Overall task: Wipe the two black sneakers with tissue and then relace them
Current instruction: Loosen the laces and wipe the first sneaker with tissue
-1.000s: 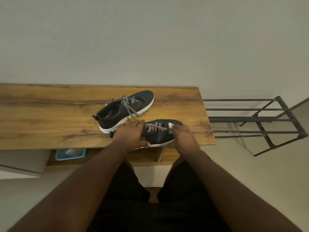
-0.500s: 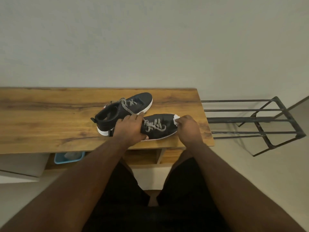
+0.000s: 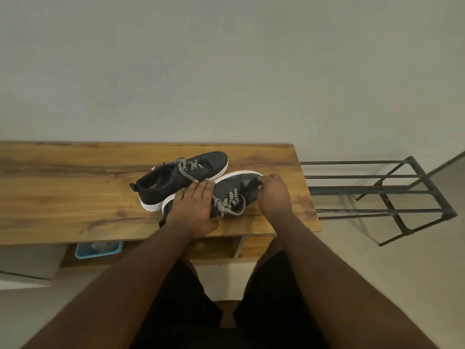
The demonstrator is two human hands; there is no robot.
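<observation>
Two black sneakers with white soles and black-and-white laces lie on the wooden table [image 3: 75, 192]. The far sneaker [image 3: 201, 162] stands upright with its toe to the right. The near sneaker [image 3: 236, 183] is tipped, its white sole edge turned away from me. My left hand [image 3: 193, 207] lies over its middle and heel with the thumb round the near side, holding it. My right hand [image 3: 274, 195] is curled at the toe, and only a small pale bit of the tissue [image 3: 259, 187] shows under its fingertips.
A black metal rack [image 3: 377, 190] stands on the floor just right of the table's end. A blue basket [image 3: 99, 249] sits on the shelf under the table at the left. The wall runs behind the table's far edge.
The near sneaker has been tipped so its sole faces away. My right hand has moved over the toe, hiding most of the tissue. My left hand stays on the sneaker.
</observation>
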